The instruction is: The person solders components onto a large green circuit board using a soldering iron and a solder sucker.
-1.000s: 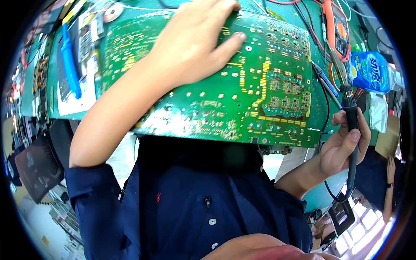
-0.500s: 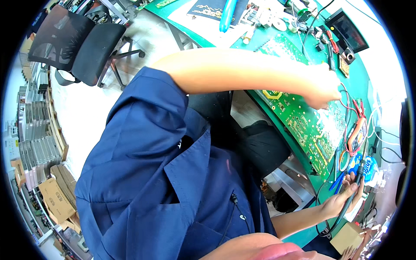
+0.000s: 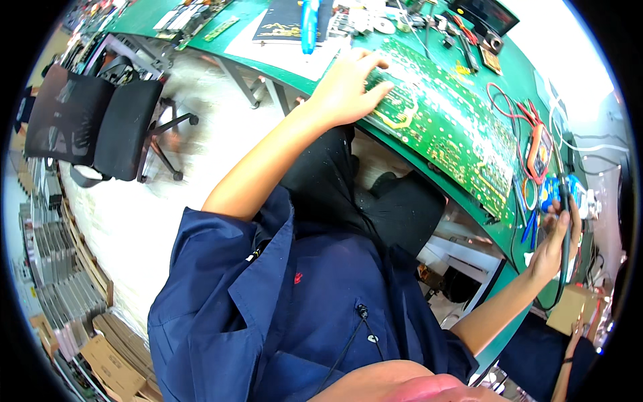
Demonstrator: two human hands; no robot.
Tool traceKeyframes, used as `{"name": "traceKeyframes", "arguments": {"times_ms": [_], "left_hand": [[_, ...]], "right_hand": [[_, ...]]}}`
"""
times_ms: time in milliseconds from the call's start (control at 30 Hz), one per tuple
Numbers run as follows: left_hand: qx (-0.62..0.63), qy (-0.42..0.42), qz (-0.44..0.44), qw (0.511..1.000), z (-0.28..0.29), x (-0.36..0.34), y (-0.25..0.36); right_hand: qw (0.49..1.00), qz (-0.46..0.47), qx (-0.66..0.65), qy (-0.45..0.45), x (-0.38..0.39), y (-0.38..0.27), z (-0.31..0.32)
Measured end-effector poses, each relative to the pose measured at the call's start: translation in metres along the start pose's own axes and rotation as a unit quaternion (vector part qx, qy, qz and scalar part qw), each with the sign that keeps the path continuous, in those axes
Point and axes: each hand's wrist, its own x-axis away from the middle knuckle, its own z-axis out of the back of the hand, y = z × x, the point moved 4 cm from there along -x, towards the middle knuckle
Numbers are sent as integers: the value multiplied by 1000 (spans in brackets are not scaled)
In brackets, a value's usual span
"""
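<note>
A large green circuit board [image 3: 445, 127] lies along the near edge of the green bench. My left hand [image 3: 345, 87] is at the board's left end, thumb and fingers spread apart with nothing between them. Whether its fingertips touch the board I cannot tell. Past the board's right end, my right hand [image 3: 554, 244] is wrapped round the black handle of a soldering iron [image 3: 564, 194]. The iron's thin metal end points away from me, and its cable hangs below the hand. Close by lie an orange multimeter [image 3: 538, 153] with red and black leads and some blue-handled tools [image 3: 530, 229].
Behind the board are a small black monitor [image 3: 483, 15] and loose parts. A blue cylinder [image 3: 309, 27] lies on a dark printed sheet [image 3: 278, 28] at the far left. A black office chair [image 3: 127, 127] stands left. Another person's arm [image 3: 569, 362] and a cardboard box [image 3: 577, 308] show lower right.
My left hand has moved left from above the right part of the board to its left end, and its fingers have spread. My right hand still holds the soldering iron. The view has shifted.
</note>
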Motion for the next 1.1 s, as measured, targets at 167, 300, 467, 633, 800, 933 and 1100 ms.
{"name": "traceKeyframes", "arguments": {"times_ms": [167,300,467,633,800,933,1100], "left_hand": [[-21,-3,-1,1000,-4,5,0],[-37,1,-33,999,-7,3,5],[-47,-3,-30,998,-6,4,7],[-97,-16,-75,992,-3,-6,24],[-56,-94,-184,977,-46,-71,111],[-89,-118,-230,962,-120,-126,95],[-37,-186,-171,967,-147,-137,82]], "right_hand": [[996,11,28,-80,-7,1,-20],[991,12,11,-133,-11,1,-30],[991,-9,27,-133,-19,25,-47],[996,4,-1,-90,-22,41,-47],[995,-14,-35,-92,-25,51,-40],[992,-14,-83,-97,-33,56,-48],[993,-19,-88,-72,-36,68,-33]]}}
